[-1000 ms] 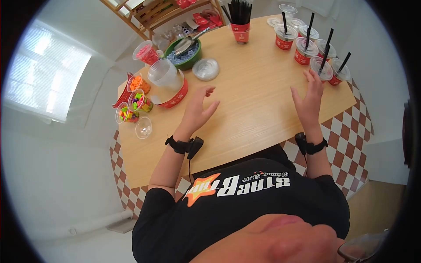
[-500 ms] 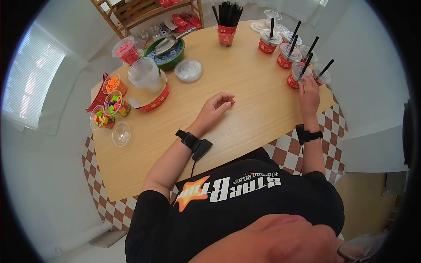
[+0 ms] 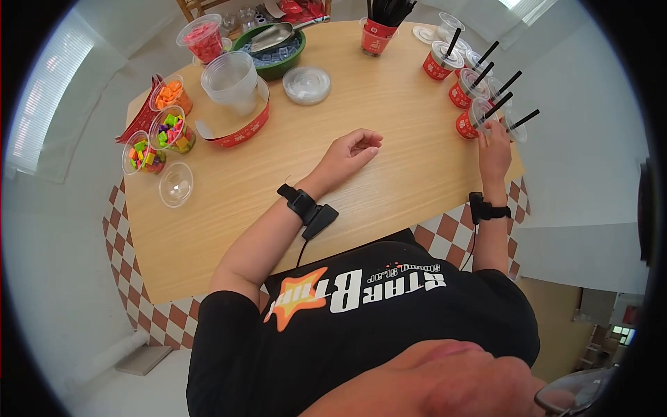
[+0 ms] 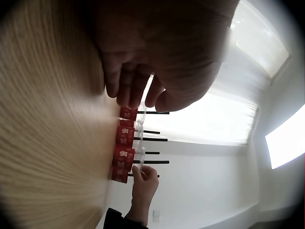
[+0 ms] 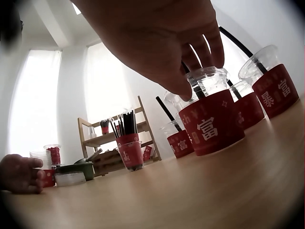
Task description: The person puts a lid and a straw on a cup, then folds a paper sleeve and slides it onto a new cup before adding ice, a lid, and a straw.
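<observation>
My right hand is at the front of the cup group, its thumb and fingers round the clear lid of a red-sleeved plastic cup with a black straw. That cup stands upright on the table. Another lidded cup with a straw is close on its right in the right wrist view. My left hand rests over the middle of the table, fingers loosely curled, holding nothing. In the left wrist view its fingers overlap the far cups.
A straw holder stands at the back. On the left are a green bowl with a metal scoop, stacked clear cups, lids, a red paper band, and cups of coloured cubes. More strawed cups line the right edge.
My right hand has closed from spread fingers onto the front cup's lid. My left hand has moved right and its fingers have curled loosely. The head view has shifted.
</observation>
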Demonstrator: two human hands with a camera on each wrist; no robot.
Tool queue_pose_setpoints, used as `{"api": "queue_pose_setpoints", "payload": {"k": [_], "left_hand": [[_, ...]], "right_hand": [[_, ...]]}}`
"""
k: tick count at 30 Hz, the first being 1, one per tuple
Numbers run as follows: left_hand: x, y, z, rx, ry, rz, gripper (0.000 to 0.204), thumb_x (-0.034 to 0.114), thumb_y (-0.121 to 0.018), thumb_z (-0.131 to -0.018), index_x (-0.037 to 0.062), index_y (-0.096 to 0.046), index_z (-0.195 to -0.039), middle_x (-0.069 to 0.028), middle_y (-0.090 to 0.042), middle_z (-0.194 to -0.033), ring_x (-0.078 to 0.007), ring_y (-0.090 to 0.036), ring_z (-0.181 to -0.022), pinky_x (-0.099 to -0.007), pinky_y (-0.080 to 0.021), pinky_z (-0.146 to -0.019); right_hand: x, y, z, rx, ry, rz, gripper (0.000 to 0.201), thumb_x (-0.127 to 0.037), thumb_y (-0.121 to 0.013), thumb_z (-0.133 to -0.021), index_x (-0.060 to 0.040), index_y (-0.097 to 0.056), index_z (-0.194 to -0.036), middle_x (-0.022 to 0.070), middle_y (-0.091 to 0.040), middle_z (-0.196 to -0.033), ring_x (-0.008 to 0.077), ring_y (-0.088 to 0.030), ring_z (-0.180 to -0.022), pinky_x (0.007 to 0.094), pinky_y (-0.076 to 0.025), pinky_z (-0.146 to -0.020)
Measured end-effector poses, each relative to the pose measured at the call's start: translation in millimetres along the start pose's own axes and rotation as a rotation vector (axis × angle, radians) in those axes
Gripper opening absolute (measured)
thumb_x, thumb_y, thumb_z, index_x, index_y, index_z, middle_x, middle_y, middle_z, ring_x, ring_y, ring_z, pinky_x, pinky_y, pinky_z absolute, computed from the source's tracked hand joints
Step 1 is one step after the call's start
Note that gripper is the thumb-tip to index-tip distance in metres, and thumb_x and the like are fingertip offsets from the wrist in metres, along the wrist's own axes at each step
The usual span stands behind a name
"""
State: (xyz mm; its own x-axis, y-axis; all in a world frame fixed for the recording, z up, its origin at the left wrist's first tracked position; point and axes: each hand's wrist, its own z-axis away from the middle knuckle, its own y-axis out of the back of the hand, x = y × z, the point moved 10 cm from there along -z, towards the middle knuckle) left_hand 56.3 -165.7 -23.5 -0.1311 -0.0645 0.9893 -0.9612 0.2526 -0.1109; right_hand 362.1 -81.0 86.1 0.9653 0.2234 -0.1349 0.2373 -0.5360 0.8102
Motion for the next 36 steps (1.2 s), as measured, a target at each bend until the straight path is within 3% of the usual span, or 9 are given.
{"api": "queue_pose_setpoints", "payload": {"k": [9,12,16,18,23,26,31,33,36], "left_hand": [[19.6,0.7,5.6,0.070,-0.183,-0.242,0.088,0.025,-0.080,-0.083,0.0006,-0.028,-0.150,-0.0158,-0.038,-0.148,-0.0243,-0.040,-0.137,-0.0359,-0.029,-0.117],[17.9,0.3,5.5,0.071,-0.208,-0.094,0.095,0.030,-0.085,-0.076,-0.0012,-0.030,-0.148,-0.0195,-0.045,-0.144,-0.0272,-0.043,-0.136,-0.0360,-0.036,-0.112],[34.7,-1.8,6.7,0.012,-0.167,-0.134,0.092,0.026,-0.086,-0.075,-0.0008,-0.033,-0.145,-0.0176,-0.050,-0.138,-0.0257,-0.049,-0.129,-0.0350,-0.039,-0.108],[40.5,-1.3,8.6,0.039,-0.202,-0.192,0.086,0.024,-0.084,-0.075,-0.0003,-0.036,-0.142,-0.0160,-0.055,-0.131,-0.0242,-0.054,-0.122,-0.0351,-0.043,-0.104],[38.1,3.7,7.0,0.073,-0.206,-0.189,0.080,0.023,-0.083,-0.075,-0.0005,-0.039,-0.137,-0.0164,-0.058,-0.127,-0.0243,-0.056,-0.118,-0.0356,-0.044,-0.102],[37.7,10.6,7.2,0.126,-0.195,-0.182,0.078,0.024,-0.082,-0.076,-0.0001,-0.039,-0.137,-0.0154,-0.057,-0.127,-0.0231,-0.056,-0.119,-0.0354,-0.043,-0.103],[36.4,15.1,6.6,0.165,-0.179,-0.170,0.079,0.024,-0.081,-0.077,-0.0005,-0.038,-0.138,-0.0146,-0.056,-0.129,-0.0218,-0.054,-0.122,-0.0350,-0.040,-0.106],[39.1,16.3,6.9,0.184,-0.216,-0.181,0.079,0.025,-0.082,-0.076,-0.0015,-0.037,-0.137,-0.0180,-0.058,-0.126,-0.0263,-0.057,-0.118,-0.0365,-0.045,-0.101],[40.1,15.7,7.1,0.183,-0.232,-0.173,0.080,0.025,-0.081,-0.077,-0.0013,-0.037,-0.137,-0.0179,-0.058,-0.127,-0.0262,-0.057,-0.119,-0.0365,-0.045,-0.102]], "right_hand": [[-157.3,24.5,57.6,-0.167,0.395,-0.581,0.032,-0.011,-0.075,-0.082,-0.0043,-0.060,-0.109,0.0140,-0.066,-0.117,0.0333,-0.062,-0.107,0.0419,-0.051,-0.088],[-197.3,34.0,66.2,-0.201,0.554,-0.701,0.037,-0.014,-0.077,-0.082,-0.0044,-0.059,-0.113,0.0138,-0.065,-0.118,0.0319,-0.063,-0.106,0.0395,-0.052,-0.086],[-196.4,18.4,45.8,-0.320,0.397,-0.856,0.040,-0.017,-0.076,-0.085,-0.0040,-0.058,-0.118,0.0127,-0.065,-0.118,0.0252,-0.065,-0.101,0.0352,-0.051,-0.083],[-191.2,8.8,26.7,-0.361,0.221,-0.985,0.037,-0.015,-0.070,-0.090,-0.0027,-0.056,-0.122,0.0109,-0.065,-0.116,0.0156,-0.064,-0.092,0.0288,-0.049,-0.079],[-213.5,-4.5,0.0,-0.557,0.248,-1.141,0.026,-0.011,-0.060,-0.098,0.0014,-0.056,-0.120,0.0057,-0.067,-0.106,0.0072,-0.059,-0.080,0.0214,-0.046,-0.072],[-217.8,18.0,-34.8,-0.479,0.257,-1.239,0.019,-0.010,-0.054,-0.101,0.0003,-0.058,-0.116,0.0059,-0.068,-0.101,0.0067,-0.059,-0.077,0.0208,-0.046,-0.069],[-195.3,48.5,-122.0,-0.063,0.279,-1.368,0.025,-0.008,-0.054,-0.100,0.0010,-0.049,-0.123,0.0103,-0.070,-0.104,0.0098,-0.064,-0.077,0.0219,-0.049,-0.068],[-191.5,59.7,-145.5,0.174,0.338,-1.235,0.032,-0.007,-0.055,-0.099,-0.0008,-0.041,-0.128,0.0130,-0.070,-0.105,0.0124,-0.067,-0.080,0.0242,-0.052,-0.072],[-190.9,38.4,-175.4,0.265,0.371,-1.130,0.035,-0.007,-0.056,-0.099,-0.0029,-0.039,-0.129,0.0138,-0.071,-0.101,0.0150,-0.070,-0.081,0.0261,-0.054,-0.077]]}}
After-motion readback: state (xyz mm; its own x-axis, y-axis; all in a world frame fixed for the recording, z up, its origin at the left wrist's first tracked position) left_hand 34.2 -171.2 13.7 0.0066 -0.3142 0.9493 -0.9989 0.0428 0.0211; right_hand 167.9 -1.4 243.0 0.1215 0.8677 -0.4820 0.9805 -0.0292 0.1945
